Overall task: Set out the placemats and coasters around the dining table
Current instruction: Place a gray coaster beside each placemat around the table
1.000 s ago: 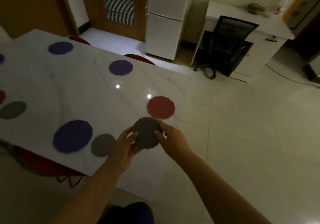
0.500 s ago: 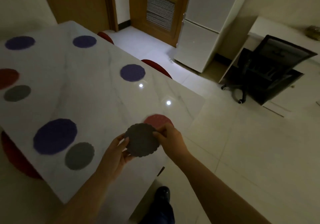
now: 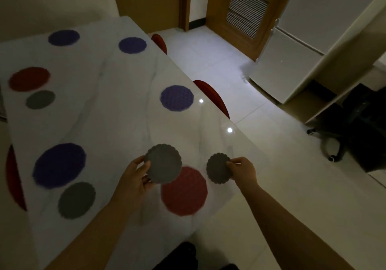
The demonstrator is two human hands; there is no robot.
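Two dark grey discs with scalloped edges are held apart over the near end of the table (image 3: 117, 111). The left hand (image 3: 136, 179) grips the big coaster (image 3: 164, 163), thumb on its face and fingers curled beneath; it overlaps the red mat (image 3: 186, 194), which lies flat on the marble. The right hand (image 3: 243, 170) pinches the small coaster (image 3: 218, 168) by its right edge, just beside the red mat. A purple mat (image 3: 59, 165) and a grey coaster (image 3: 76, 199) lie to the left

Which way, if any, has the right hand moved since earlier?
Yes: rightward. The right hand, pinching a small grey scalloped coaster, now sits right of the red round placemat, apart from the left hand.
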